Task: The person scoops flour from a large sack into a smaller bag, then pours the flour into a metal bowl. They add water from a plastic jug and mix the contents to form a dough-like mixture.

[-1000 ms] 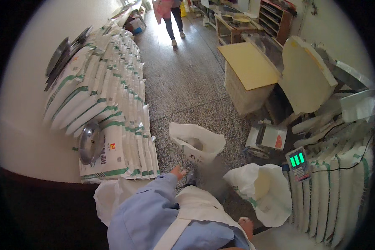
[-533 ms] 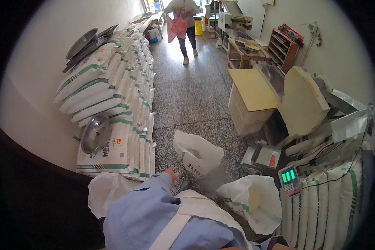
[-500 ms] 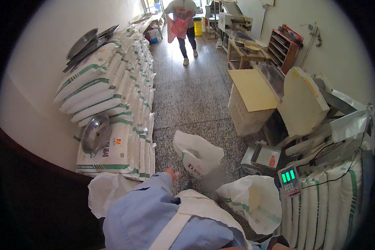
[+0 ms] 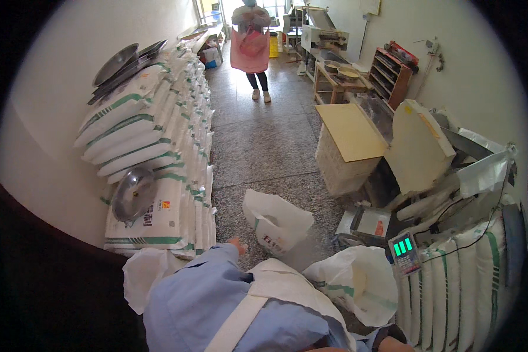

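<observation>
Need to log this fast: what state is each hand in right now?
Left hand: nothing seen in it; open or closed cannot be told.
Right hand: out of view, cannot be told.

White open sack (image 4: 358,281), green stripe

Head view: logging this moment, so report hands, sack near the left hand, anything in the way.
Left hand near open white sack, grip unclear. Right hand out of frame. Sack on speckled floor; person standing farther ahead.

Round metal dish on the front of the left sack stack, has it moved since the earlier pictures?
No: judged against the red-orange emblem on the front sack, the round metal dish lies in the same spot, just left of it.
</observation>
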A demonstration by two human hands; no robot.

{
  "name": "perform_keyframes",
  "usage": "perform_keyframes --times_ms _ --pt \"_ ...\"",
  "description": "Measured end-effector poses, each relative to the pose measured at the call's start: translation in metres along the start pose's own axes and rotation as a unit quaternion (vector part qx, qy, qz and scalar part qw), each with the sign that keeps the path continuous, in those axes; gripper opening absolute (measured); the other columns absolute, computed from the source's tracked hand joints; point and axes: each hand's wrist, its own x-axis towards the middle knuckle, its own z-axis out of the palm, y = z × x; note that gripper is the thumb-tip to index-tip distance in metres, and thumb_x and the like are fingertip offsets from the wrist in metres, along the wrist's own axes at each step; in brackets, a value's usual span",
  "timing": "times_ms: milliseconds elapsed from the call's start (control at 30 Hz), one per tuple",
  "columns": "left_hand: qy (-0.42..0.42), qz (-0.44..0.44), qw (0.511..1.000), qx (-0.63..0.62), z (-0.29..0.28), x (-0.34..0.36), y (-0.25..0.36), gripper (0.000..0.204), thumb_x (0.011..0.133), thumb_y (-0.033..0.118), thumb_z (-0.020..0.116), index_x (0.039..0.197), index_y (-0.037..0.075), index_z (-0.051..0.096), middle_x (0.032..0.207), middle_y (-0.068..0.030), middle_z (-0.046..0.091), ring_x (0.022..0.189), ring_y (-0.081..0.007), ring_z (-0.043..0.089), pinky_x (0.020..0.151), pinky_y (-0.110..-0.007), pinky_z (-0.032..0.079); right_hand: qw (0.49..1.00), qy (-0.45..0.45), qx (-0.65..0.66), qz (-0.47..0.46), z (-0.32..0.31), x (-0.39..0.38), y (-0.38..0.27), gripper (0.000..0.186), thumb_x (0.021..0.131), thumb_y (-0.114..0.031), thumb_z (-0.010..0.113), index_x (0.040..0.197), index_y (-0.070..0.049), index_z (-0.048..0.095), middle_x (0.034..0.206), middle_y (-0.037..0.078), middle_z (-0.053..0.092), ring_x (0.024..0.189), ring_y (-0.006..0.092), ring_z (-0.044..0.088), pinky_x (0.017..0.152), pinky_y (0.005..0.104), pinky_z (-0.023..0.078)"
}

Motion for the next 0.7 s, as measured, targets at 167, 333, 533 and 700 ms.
perform_keyframes --times_ms 167,333,533,700 --pt "0.033 0.011 0.998 0.054 -0.002 0.004 0.003 0.076 0.073 0.047 0.06 0.13 0.004 0.034 0.125 -0.0228 0.043 0.116 -0.0363 0.042 0.097 -0.041 0.034 1.0 -0.014 0.0 -0.018 0.005 0.006 -0.012 0.033 0.084 -0.011 0.039 0.113 -0.015 0.052 0.117 -0.002 0.044 0.073 0.0238 0.056 0.053 0.0354 0.04" --pt "0.039 0.037 0.996 0.073 -0.002 0.012 0.004 0.072 0.073 0.045 0.061 0.126 0.001 0.039 0.119 -0.0237 0.048 0.111 -0.037 0.047 0.094 -0.039 0.038 0.997 -0.038 0.007 -0.067 0.008 0.02 -0.024 0.037 0.084 -0.009 0.037 0.117 -0.018 0.052 0.125 -0.005 0.042 0.074 0.0234 0.055 0.051 0.0356 0.039" --pt "0.056 0.066 0.995 0.042 -0.006 0.007 -0.002 0.072 0.072 0.047 0.061 0.125 0.001 0.041 0.118 -0.0248 0.048 0.109 -0.0375 0.048 0.093 -0.04 0.039 0.979 -0.144 0.04 -0.141 -0.01 0.022 -0.011 0.041 0.086 -0.014 0.031 0.123 -0.022 0.046 0.131 -0.012 0.036 0.075 0.0245 0.055 0.054 0.0351 0.035" --pt "0.051 0.059 0.996 0.048 -0.014 -0.002 -0.005 0.073 0.075 0.045 0.06 0.127 0.0 0.037 0.121 -0.025 0.046 0.112 -0.0369 0.046 0.096 -0.039 0.036 0.976 -0.148 0.063 -0.146 -0.004 0.018 -0.012 0.04 0.085 -0.01 0.032 0.121 -0.02 0.047 0.124 -0.008 0.042 0.073 0.0237 0.055 0.055 0.0333 0.035"
